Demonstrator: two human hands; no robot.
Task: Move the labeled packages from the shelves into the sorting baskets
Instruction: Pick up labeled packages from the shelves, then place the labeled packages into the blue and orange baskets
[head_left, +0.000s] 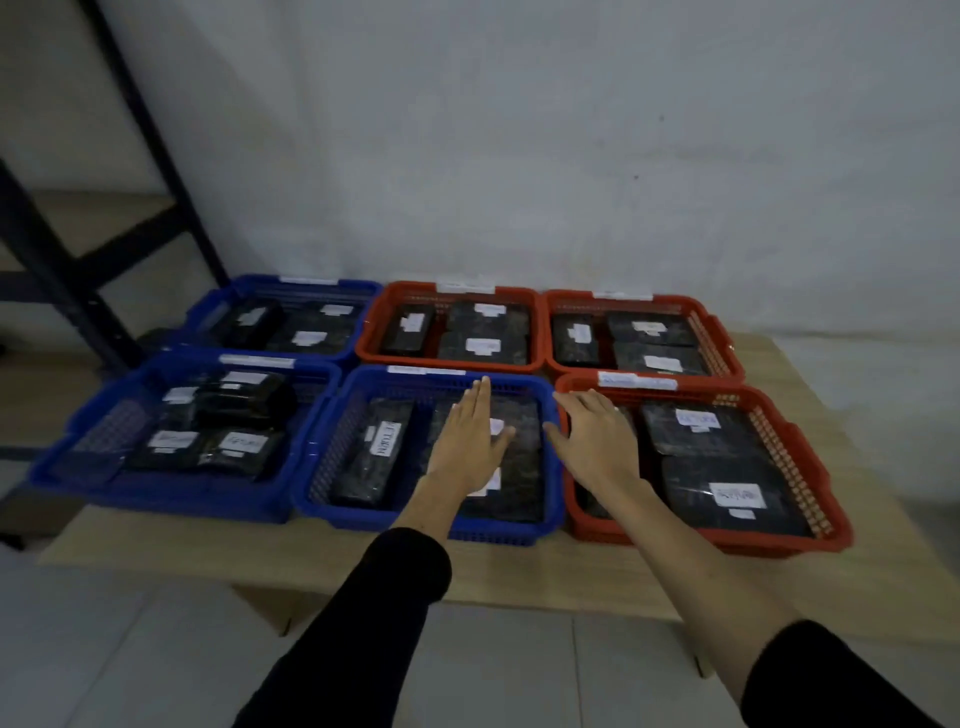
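Six sorting baskets sit in two rows on the wooden bench, three blue and three red, each holding black wrapped packages with white labels. The left hand is spread flat, fingers straight, over a package in the front middle blue basket, gripping nothing. The right hand is also open with loosely spread fingers, over the left rim of the front right red basket, holding nothing. A dark metal shelf frame stands at the left.
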